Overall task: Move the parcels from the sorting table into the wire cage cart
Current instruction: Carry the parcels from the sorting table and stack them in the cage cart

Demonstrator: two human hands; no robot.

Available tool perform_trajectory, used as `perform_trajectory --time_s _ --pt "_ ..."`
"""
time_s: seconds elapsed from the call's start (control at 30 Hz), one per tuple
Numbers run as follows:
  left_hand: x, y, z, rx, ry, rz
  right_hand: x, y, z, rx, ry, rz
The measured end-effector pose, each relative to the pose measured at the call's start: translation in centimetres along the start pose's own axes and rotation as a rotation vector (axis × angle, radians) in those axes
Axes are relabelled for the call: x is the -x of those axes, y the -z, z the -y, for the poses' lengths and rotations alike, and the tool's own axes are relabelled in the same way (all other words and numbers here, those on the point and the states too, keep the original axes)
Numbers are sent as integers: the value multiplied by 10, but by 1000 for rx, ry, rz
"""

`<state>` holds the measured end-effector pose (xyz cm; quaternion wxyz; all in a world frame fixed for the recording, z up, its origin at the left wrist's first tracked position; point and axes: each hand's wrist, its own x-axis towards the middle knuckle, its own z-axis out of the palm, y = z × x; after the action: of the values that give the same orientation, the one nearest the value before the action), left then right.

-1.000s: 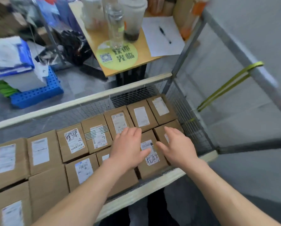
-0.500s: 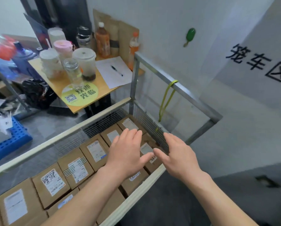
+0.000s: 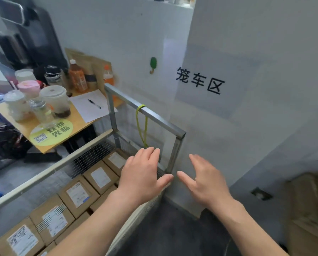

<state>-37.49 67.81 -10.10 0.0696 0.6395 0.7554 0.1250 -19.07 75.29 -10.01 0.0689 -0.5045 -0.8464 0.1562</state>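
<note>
Lifted off the labelled boxes and carried rightward since a second ago, both hands are now seen at the cart's right end, with more white wall brought into view. The left hand (image 3: 141, 174) is held flat above the corner of the grey-framed wire cage cart (image 3: 160, 119), fingers straight, nothing gripped. The right hand (image 3: 204, 182) is spread palm-down just right of the corner post, outside the cart, also holding nothing. The two thumbs are nearly met, a narrow gap left between them.

Brown cardboard parcels with white labels (image 3: 78, 194) are packed in rows inside the cart, at lower left. They are bounded by the cream far rail (image 3: 49, 170) and wire mesh. A yellow-green strap (image 3: 137, 122) is hung from the top bar. Free dark floor (image 3: 173, 233) is seen between cart and wall, bottom centre.

Several parcels are covered by the left forearm; others are cut off by the left and bottom edges. Label print cannot be read. A brown box (image 3: 309, 215) at lower right is blurred.
</note>
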Motion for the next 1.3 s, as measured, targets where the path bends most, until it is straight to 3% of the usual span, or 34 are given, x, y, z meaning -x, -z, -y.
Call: perform_trajectory --time_s 0.33,0.6,1.3 --pt "-19 -5 -119 -25 -155 -55 49 64 -92 17 -176 -104" --pt "-28 -11 -175 -20 -324 -23 91 99 -126 65 -310 -126" --pt "-11 8 -188 -2 -652 90 173 103 -85 41 -693 -243"
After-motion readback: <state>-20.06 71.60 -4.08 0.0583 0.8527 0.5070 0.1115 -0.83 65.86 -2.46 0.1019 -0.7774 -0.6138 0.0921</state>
